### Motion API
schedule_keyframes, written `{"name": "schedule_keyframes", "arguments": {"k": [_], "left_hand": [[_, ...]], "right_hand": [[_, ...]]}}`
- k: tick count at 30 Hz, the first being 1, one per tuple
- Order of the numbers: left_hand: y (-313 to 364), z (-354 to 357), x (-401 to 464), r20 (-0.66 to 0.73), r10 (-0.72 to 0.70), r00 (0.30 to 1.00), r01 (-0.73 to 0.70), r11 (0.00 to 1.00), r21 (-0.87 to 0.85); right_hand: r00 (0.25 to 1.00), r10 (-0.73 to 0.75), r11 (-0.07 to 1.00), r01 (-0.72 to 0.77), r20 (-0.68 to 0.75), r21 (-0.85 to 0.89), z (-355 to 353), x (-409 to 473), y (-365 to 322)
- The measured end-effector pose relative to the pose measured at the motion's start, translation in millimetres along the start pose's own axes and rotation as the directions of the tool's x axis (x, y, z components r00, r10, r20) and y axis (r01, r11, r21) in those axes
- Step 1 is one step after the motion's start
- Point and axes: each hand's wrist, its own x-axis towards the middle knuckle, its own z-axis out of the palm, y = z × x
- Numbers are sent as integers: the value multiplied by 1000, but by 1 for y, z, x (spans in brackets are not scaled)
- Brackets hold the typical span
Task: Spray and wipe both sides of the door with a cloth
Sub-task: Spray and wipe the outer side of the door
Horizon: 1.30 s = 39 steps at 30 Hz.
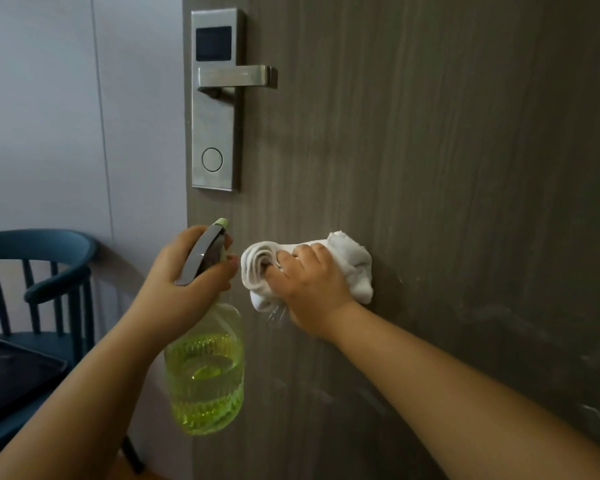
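place: hotel-style room
door: wood-grain door (pixel 430 133) with steel card lock (pixel 215 98) and lever (pixel 236 77)
furniture: teal chair (pixel 49 271) beside pale wall (pixel 49 116)

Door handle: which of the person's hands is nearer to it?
Left. The left hand, gripping the spray bottle, is almost directly below the door handle; the right hand is farther right.

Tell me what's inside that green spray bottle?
The spray bottle, gripped by the left hand, holds yellow-green liquid filling most of its clear body. The neck is hidden by the fingers.
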Motion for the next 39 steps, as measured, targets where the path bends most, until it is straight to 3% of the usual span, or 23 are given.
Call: {"name": "schedule_keyframes", "arguments": {"k": [5, 8, 9, 11, 13, 14, 18, 22, 24, 26, 28, 30, 32, 34, 36, 37, 39], "left_hand": [[-1, 2, -7, 2, -1, 1000, 1, 999, 37], [1, 9, -9, 24, 9, 1000, -11, 996, 89], [2, 12, -10, 30, -14, 999, 11, 996, 94], [4, 20, -10, 55, -77, 995, 76, 997, 33], [4, 31, -11, 70, -124, 990, 127, 991, -39], [5, 38, -12, 65, -140, 988, 144, 987, -68], [18, 67, -17, 54, -173, 983, 181, 962, -207], [33, 91, -29, 134, -136, 982, 168, 950, -265], [33, 101, -33, 171, -133, 976, 175, 950, -260], [32, 108, -37, 173, -116, 978, 151, 967, -207], [32, 113, -39, 167, -110, 980, 143, 969, -199], [31, 114, -39, 178, -110, 978, 152, 958, -244], [28, 111, -38, 205, -125, 971, 187, 930, -318], [26, 109, -36, 216, -159, 964, 233, 892, -387], [26, 108, -36, 220, -180, 959, 262, 856, -445], [27, 108, -35, 220, -179, 959, 263, 849, -458], [31, 109, -33, 212, -161, 964, 243, 857, -455]], "right_hand": [[992, 91, 993, -97, 87, 64, -18, -10, 6], [928, 349, 903, -369, 129, 219, -38, -15, 12], [873, 463, 823, -487, 152, 292, -47, -15, 15], [702, 663, 539, -689, 260, 484, -64, -17, 22], [531, 755, 187, -738, 386, 649, -76, -19, 28], [482, 766, 82, -728, 424, 681, -80, -20, 30], [378, 763, -105, -728, 524, 678, -93, -24, 29], [300, 697, -265, -737, 651, 622, -119, -25, 34], [298, 674, -292, -733, 676, 614, -135, -31, 44], [376, 639, -250, -723, 671, 644, -147, -42, 51], [447, 584, -165, -752, 677, 638, -157, -53, 53], [463, 586, -38, -804, 665, 593, -159, -64, 56], [390, 685, -36, -825, 615, 563, -156, -73, 64], [252, 738, -207, -798, 626, 566, -156, -81, 78], [214, 686, -281, -803, 696, 525, -155, -86, 89], [225, 660, -225, -851, 717, 475, -153, -89, 92], [261, 711, 29, -938, 653, 344, -153, -94, 87]]}}
